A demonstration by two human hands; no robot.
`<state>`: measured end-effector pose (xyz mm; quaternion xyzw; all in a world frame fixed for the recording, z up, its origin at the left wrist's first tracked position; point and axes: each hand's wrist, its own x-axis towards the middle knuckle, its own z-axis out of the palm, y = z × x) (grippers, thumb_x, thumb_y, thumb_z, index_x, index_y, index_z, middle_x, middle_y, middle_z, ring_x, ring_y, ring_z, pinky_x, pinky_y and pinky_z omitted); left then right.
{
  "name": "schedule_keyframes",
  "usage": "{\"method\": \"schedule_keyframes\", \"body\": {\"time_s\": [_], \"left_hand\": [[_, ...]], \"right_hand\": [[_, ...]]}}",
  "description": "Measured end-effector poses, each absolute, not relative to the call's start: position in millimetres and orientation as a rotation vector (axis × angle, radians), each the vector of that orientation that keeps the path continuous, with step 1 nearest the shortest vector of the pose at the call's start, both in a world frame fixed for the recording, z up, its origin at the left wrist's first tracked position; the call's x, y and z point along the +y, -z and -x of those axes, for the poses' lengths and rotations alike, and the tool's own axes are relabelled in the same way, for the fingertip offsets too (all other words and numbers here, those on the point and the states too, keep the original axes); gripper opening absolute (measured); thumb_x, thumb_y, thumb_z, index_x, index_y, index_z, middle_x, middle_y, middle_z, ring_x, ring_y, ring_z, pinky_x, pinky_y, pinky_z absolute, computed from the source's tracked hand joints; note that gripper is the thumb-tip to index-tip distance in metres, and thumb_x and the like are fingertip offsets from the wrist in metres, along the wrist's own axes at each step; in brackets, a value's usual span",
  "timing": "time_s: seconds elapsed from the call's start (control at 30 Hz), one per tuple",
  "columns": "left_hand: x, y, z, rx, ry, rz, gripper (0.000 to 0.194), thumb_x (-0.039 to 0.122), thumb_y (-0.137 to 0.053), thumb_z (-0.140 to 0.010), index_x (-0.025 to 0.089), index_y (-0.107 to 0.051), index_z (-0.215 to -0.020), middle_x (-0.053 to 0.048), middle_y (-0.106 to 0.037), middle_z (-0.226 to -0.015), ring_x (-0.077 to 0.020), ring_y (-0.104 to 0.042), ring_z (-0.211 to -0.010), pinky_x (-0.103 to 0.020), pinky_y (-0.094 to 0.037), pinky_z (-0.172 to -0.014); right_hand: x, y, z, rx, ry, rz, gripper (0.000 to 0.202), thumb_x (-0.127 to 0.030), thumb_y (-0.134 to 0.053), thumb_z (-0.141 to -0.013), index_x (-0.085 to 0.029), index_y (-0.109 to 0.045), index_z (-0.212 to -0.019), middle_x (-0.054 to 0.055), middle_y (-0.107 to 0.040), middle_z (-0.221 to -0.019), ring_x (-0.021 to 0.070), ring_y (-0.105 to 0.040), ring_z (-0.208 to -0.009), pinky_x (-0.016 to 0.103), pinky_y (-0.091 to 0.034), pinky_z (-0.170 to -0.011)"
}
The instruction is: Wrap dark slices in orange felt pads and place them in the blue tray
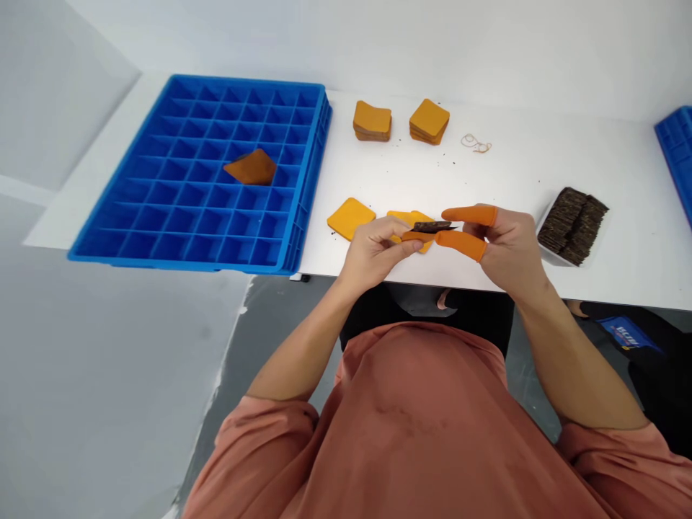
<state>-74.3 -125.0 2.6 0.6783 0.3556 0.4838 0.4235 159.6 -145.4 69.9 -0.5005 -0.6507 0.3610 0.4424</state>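
My left hand (375,249) pinches the left end of a small orange square pouch (419,236) just above the table's front edge. A thin dark brown slab (429,226) with a rough surface lies on or partly inside the pouch; I cannot tell which. Orange finger cots cover the thumb and index finger of my right hand (500,241), which close around the right end of the slab and pouch. Below and behind my hands lie more yellow-orange squares, one loose square (351,218) at the left and others (414,216) partly hidden by my fingers.
A blue compartment tray (308,209) stands at the left, with a folded orange pouch (253,168) in it. Two orange stacks (373,121) (429,120) and a thin loop of string (476,143) lie behind. A white box (559,257) of dark slabs is at the right.
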Motion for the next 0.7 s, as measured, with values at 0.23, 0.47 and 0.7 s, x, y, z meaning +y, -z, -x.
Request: {"method": "schedule_keyframes", "body": {"time_s": [0.23,0.47,0.7], "left_hand": [[-124,2,74,0.844,-1.246,-1.668,0.036,0.06,-0.085,-0.098,0.024,-0.087,-0.094,-0.007,-0.084,-0.095,-0.0212,-0.077,-0.088,-0.034,-0.063,-0.08],[-133,-10,82,1.161,-1.429,-2.046,0.055,0.065,-0.079,-0.101,0.031,-0.075,-0.144,-0.013,-0.074,-0.146,-0.0293,-0.075,-0.119,-0.042,-0.065,-0.093],[-135,-23,90,1.246,-1.237,-2.504,0.029,0.05,-0.069,-0.109,0.035,-0.082,-0.129,-0.012,-0.079,-0.14,-0.0337,-0.074,-0.124,-0.053,-0.061,-0.106]], "right_hand": [[-143,-63,-160,-1.505,-1.123,1.201,0.044,-0.068,-0.099,-0.077,-0.028,-0.091,-0.096,0.004,-0.082,-0.092,0.021,-0.07,-0.082,0.04,-0.059,-0.076],[-143,-60,-161,-1.579,-1.057,1.214,0.036,-0.065,-0.097,-0.082,-0.031,-0.093,-0.092,0.002,-0.083,-0.09,0.0201,-0.068,-0.079,0.04,-0.056,-0.075],[-144,-61,-162,-1.636,-1.008,1.235,0.028,-0.063,-0.094,-0.087,-0.036,-0.093,-0.094,0.0,-0.084,-0.091,0.0185,-0.066,-0.078,0.038,-0.052,-0.073]]}}
